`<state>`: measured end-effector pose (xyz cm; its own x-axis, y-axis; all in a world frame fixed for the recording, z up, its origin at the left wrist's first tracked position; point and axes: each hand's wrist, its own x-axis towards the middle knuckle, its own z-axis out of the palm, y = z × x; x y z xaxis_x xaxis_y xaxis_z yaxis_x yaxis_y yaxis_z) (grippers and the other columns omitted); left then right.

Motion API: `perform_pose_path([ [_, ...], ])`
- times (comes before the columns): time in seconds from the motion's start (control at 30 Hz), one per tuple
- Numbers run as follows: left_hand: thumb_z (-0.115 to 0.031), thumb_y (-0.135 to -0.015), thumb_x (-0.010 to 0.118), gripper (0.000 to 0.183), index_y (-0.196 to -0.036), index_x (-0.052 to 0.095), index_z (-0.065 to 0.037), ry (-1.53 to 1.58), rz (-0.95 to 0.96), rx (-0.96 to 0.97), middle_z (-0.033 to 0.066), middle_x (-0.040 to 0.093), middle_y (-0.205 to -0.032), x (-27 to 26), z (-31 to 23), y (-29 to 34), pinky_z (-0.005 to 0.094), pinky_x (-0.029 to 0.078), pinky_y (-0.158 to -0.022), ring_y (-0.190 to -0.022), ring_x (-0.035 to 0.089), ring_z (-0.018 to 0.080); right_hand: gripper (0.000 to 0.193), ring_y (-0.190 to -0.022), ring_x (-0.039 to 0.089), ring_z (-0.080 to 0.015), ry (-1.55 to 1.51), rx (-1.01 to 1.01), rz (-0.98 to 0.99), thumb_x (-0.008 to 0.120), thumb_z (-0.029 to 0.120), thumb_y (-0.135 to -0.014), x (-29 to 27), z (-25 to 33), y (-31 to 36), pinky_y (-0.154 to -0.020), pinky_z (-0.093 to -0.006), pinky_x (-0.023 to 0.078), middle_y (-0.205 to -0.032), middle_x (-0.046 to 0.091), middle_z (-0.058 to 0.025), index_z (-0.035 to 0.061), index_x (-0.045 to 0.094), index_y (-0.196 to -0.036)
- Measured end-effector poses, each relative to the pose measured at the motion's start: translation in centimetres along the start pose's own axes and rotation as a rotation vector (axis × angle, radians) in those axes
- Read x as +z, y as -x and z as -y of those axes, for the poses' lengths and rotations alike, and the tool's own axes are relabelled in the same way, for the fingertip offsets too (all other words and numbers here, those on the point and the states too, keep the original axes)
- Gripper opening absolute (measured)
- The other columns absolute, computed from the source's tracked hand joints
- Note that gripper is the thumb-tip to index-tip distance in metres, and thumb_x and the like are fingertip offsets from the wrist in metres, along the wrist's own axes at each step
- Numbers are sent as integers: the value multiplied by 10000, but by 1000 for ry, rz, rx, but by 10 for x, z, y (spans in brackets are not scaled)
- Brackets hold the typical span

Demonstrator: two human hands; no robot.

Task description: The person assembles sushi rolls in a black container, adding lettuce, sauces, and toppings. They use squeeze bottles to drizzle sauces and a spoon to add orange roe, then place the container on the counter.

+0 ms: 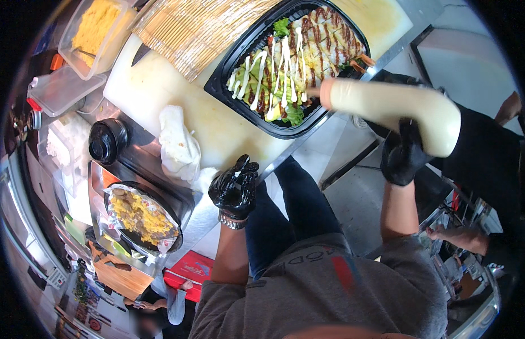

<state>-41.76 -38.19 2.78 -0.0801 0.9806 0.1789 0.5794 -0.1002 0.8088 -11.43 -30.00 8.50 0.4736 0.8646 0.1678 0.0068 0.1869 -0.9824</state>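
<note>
My right hand (402, 155), in a black glove, grips a squeeze bottle (392, 104) of pale cream sauce. The bottle lies tilted, its nozzle over the near right edge of a black oval platter (222, 85). Cut rolls (322, 42) fill the platter, with green avocado-like slices (248, 82) on the left, lettuce at the ends and brown sauce stripes. White sauce zigzags cover the left and middle rolls. My left hand (234, 186), also black-gloved, hovers by the board's near edge, fingers curled and nothing visible in them.
The platter rests on a white cutting board (211, 127) with a bamboo mat (189, 28) and a crumpled white cloth (179, 144). Leftward are a tub of yellow food (98, 31), a black bowl (108, 140) and a dish of yellow-topped food (141, 217). People stand right and lower left.
</note>
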Motion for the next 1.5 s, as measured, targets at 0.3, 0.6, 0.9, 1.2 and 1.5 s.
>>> perform_pose_path([
  [0.3, -77, -919, 549, 250, -827, 749, 43, -41, 35, 10, 121, 747, -777, -2, -11, -10, 439, 590, -861, -800, 742, 285, 379, -1006, 700, -293, 863, -980, 48, 705, -130, -792, 32, -26, -131, -900, -393, 553, -1109, 717, -148, 86, 763, -1098],
  [0.6, -73, -843, 631, 138, -824, 758, -22, 44, 1, -36, 117, 756, -820, 3, 7, 5, 403, 560, -774, -758, 734, 251, 501, -1054, 683, -263, -90, -102, -16, 673, -102, -860, -6, 5, -25, -893, -368, 608, -1223, 646, -165, -11, 524, -1330],
  [0.9, -53, -927, 568, 219, -835, 735, 55, 90, 16, -12, 143, 743, -794, 2, 0, -3, 446, 575, -903, -757, 723, 257, 418, -1069, 676, -299, 1033, -1044, 40, 718, -146, -771, 14, -21, -145, -933, -394, 550, -1189, 688, -158, 71, 746, -1127],
  [1.2, -87, -874, 614, 171, -815, 758, -16, 34, -13, -70, 113, 756, -792, 3, 0, 1, 384, 591, -778, -782, 742, 260, 403, -1074, 675, -252, -52, -210, 44, 694, -92, -841, -1, 10, -54, -932, -375, 556, -1160, 680, -157, -58, 605, -1233],
  [1.5, -108, -959, 576, 268, -850, 743, 71, -22, 20, 1, 129, 752, -776, 0, -6, -7, 359, 582, -773, -701, 715, 205, 354, -1021, 687, -250, 701, -858, -6, 727, -64, -817, 20, -11, -152, -897, -366, 545, -1134, 703, -129, 56, 713, -1150],
])
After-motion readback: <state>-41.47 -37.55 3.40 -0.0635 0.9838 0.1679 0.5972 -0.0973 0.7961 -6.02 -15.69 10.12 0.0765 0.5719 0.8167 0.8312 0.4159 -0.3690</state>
